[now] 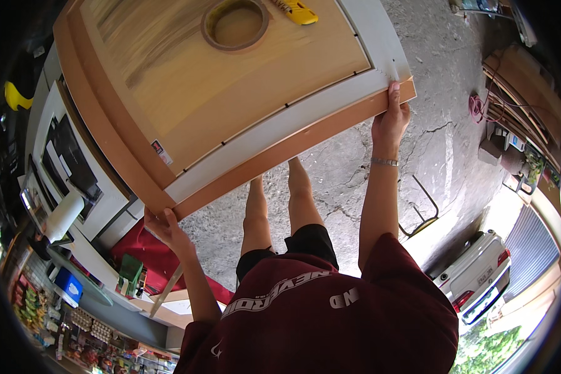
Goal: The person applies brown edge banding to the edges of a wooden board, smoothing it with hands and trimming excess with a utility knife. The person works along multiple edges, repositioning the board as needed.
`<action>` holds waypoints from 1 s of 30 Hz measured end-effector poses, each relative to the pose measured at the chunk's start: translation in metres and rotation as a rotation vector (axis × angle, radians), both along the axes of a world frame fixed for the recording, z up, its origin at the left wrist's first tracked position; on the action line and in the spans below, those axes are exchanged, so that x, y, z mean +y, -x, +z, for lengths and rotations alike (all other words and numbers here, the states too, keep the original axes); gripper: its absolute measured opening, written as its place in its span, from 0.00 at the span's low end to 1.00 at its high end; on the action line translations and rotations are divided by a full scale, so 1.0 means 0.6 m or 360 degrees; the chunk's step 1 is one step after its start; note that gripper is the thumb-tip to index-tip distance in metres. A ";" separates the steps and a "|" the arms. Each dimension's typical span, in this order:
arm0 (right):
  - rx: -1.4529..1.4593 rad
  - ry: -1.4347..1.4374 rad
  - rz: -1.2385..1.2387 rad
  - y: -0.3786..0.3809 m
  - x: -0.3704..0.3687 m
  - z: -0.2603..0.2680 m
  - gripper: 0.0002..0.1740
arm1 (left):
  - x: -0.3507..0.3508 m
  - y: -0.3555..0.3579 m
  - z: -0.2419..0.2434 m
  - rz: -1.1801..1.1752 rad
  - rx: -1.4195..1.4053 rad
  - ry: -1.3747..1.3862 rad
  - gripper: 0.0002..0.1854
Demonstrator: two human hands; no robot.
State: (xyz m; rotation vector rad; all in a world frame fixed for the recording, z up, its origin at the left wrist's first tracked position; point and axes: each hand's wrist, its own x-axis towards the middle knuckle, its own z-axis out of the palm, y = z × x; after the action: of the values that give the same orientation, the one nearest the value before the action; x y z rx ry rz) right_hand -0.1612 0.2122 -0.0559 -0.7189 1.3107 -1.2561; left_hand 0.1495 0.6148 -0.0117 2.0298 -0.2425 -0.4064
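Note:
Both my hands hold the near edge of a large framed panel [280,117]. It has a grey inner frame with small black clips along its inner edge and orange-brown outer strips. My left hand [170,231] grips the near left corner. My right hand [391,114], with a metal band at the wrist, holds the near right corner, thumb on top. On the yellowish panel face lie a roll of brown tape [235,44], seen as a ring, and a yellow-handled tool [301,11], partly cut off at the top. A small sticker [161,152] is near the left edge.
Below is a cracked concrete floor [346,196]. At left stand a white framed piece [107,205] and red cloth [145,248]. Stacked boards [523,89], a coiled pink cord [477,105] and a bent metal frame [425,210] are at right. A white car [477,276] stands behind at lower right.

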 end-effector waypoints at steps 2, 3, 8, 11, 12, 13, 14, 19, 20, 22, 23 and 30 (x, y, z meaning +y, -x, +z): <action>0.0045 0.0000 0.0017 0.022 -0.019 -0.007 0.23 | -0.008 0.003 0.006 0.0016 -0.0025 -0.0035 0.31; 0.0039 0.0013 0.0009 0.020 -0.021 -0.003 0.23 | -0.007 0.002 0.005 0.0020 -0.0026 -0.0029 0.32; 0.0046 0.0035 -0.0028 0.001 -0.012 0.009 0.24 | 0.003 -0.002 -0.001 0.0002 -0.0049 -0.0058 0.32; 0.0061 -0.0097 -0.0086 -0.048 0.041 0.018 0.24 | -0.004 0.000 0.006 -0.0012 -0.0034 -0.0073 0.33; 0.0143 -0.0146 0.0028 -0.060 0.072 0.018 0.25 | -0.005 0.000 0.006 -0.0004 -0.0037 -0.0074 0.33; 0.0235 -0.0248 0.0098 -0.083 0.104 0.027 0.24 | -0.005 0.002 0.007 0.0008 -0.0039 -0.0078 0.33; 0.0248 -0.0300 0.0187 -0.109 0.140 0.043 0.23 | -0.005 0.003 0.008 0.0018 -0.0038 -0.0082 0.33; 0.0247 -0.0464 0.0327 -0.234 0.318 0.036 0.20 | -0.007 0.005 0.005 0.0046 -0.0018 0.0011 0.32; 0.0213 -0.0555 0.0397 -0.249 0.344 0.038 0.20 | -0.006 0.005 0.002 0.0061 -0.0006 0.0048 0.32; 0.0184 -0.0677 0.0511 -0.284 0.388 0.050 0.19 | 0.001 0.003 -0.010 0.0070 -0.0012 0.0067 0.32; 0.0190 -0.0706 0.0547 -0.300 0.408 0.055 0.19 | 0.004 0.003 -0.015 0.0074 -0.0016 0.0078 0.32; 0.0235 -0.0692 0.0724 -0.402 0.538 0.052 0.17 | -0.002 0.005 -0.005 0.0114 0.0000 0.0092 0.30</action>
State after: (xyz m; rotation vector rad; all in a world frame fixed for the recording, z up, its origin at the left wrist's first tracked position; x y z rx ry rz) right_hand 0.0798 0.5350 -0.0247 -0.7481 1.3800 -0.5380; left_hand 0.1466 0.6138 -0.0146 1.9759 -0.1792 -0.3510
